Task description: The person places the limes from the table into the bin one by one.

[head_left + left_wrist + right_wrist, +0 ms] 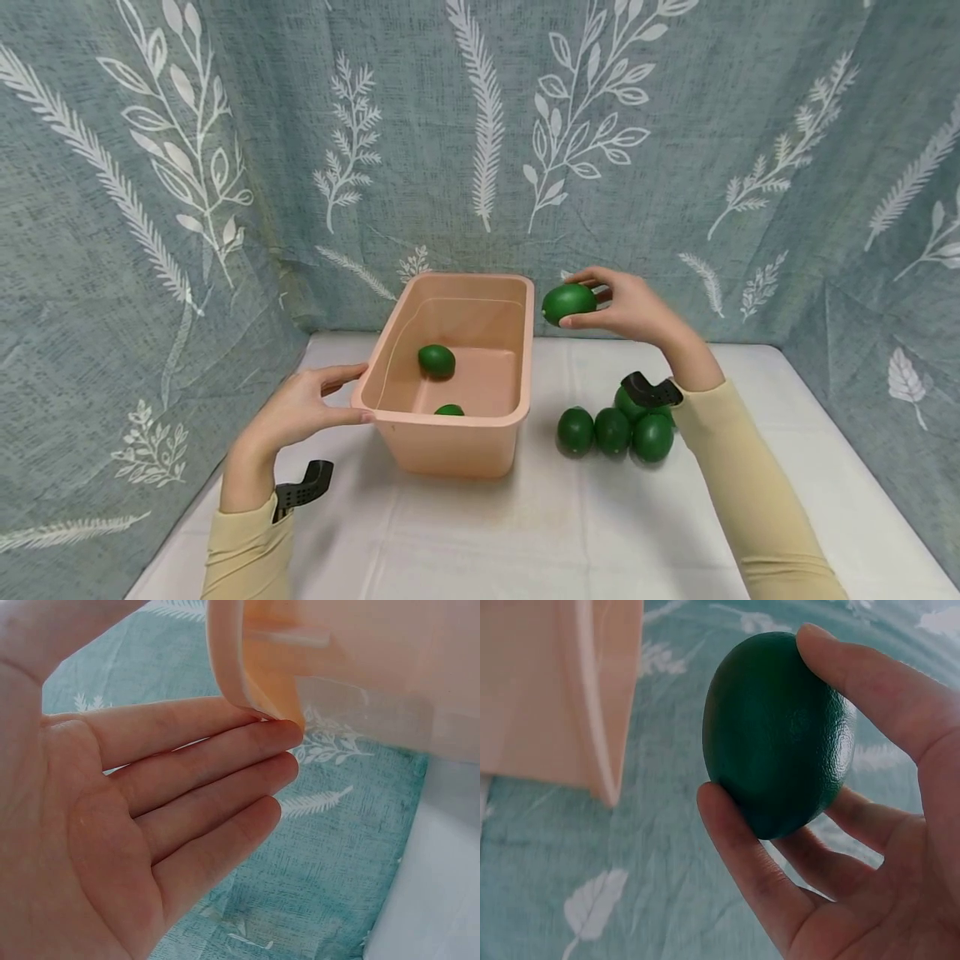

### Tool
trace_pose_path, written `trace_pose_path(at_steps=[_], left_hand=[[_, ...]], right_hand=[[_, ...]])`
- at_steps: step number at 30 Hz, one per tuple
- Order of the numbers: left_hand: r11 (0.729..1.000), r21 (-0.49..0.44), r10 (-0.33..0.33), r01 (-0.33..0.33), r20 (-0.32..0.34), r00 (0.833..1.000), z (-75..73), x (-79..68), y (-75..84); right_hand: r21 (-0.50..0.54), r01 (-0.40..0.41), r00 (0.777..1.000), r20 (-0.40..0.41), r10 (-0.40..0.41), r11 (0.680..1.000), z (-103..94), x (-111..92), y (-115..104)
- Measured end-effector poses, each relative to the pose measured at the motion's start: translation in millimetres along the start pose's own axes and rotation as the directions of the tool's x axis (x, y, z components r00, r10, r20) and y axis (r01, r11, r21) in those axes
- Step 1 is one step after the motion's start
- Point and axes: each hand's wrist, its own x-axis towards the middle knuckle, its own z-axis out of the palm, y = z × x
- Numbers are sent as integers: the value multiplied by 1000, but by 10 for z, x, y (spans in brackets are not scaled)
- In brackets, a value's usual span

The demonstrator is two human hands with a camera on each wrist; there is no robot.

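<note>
My right hand (626, 310) holds a green lime (568, 304) in the air, just right of the bin's far right corner. Thumb and fingers pinch its glossy, dimpled skin in the right wrist view, where the lime (776, 735) hangs beside the bin wall. At the near left corner of the peach plastic bin (450, 446), my left hand (300, 408) touches the rim with fingers straight. The left wrist view shows those fingers extended against the rim. Inside the bin lies one lime (437, 361); another lime (449, 410) is mostly hidden by the front wall.
Several more limes (612, 432) sit grouped on the white tablecloth (540, 533) right of the bin, some partly behind the right wrist's black camera mount (651, 390). A blue-green leaf-patterned cloth (420, 150) hangs around the back and sides.
</note>
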Motion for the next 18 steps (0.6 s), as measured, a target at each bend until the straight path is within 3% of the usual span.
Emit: trace_pose_path(at_steps=[8, 18], left_hand=[[1000, 9, 13, -13, -7, 1000, -1, 8, 1], [1000, 0, -9, 9, 0, 1000, 0, -1, 3]], right_hand=[[49, 42, 997, 57, -44, 998, 156, 218, -239], [33, 96, 983, 157, -100, 995, 413, 456, -468]])
